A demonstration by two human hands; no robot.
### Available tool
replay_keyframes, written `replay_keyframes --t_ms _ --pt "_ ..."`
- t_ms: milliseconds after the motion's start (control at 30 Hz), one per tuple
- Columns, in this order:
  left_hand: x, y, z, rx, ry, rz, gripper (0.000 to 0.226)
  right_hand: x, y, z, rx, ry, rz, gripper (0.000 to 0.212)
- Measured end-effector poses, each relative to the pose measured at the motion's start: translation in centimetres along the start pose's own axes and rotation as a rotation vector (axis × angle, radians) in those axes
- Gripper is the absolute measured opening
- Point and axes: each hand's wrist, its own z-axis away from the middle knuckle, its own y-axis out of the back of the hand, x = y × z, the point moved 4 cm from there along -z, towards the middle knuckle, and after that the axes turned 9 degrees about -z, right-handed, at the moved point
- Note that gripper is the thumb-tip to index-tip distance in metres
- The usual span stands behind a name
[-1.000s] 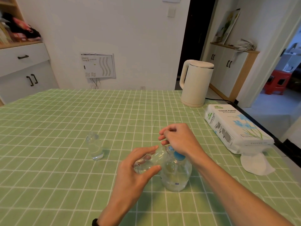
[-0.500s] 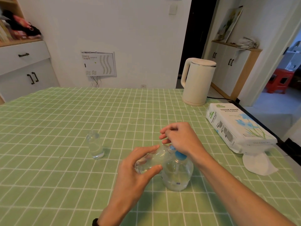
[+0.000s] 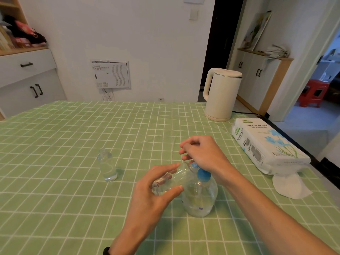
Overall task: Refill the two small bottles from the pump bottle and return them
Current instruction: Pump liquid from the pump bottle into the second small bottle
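One table (image 3: pixel 73 135), under a green checked cloth, bearing every item below. One kettle (image 3: pixel 220 94), cream, upright at the far right edge, handle turned left. One tissue pack (image 3: pixel 266 144), white with blue flowers, lying flat near the right edge, nearer than the kettle; one loose sheet (image 3: pixel 290 186) spills from its near end onto the cloth. One pump bottle (image 3: pixel 200 197), clear with a blue pump head, upright at centre right and holding clear liquid. One right hand (image 3: pixel 204 153), set on top of the pump head with fingers curled in over it, hiding most of the head. One left hand (image 3: pixel 152 196), thumb and fingers wrapped round the tilted bottle (image 3: pixel 171 179). That bottle is small, clear and uncapped, lifted off the cloth, lying nearly on its side with its mouth up against the blue nozzle, just left of the pump bottle. One upright bottle (image 3: pixel 107 167), small, clear, uncapped, partly filled, standing alone on the cloth well left of both hands
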Motion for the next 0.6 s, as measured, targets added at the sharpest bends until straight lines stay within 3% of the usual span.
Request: replay_keyframes --t_ms 200,600 --pt "-0.2 0.0 0.1 0.005 -0.01 0.002 0.05 0.3 -0.2 -0.2 -0.01 0.04 -0.163 0.026" --pt "-0.7 -0.3 0.3 0.013 0.005 0.007 0.05 1.1 -0.4 0.0 0.003 0.001 -0.111 0.032"
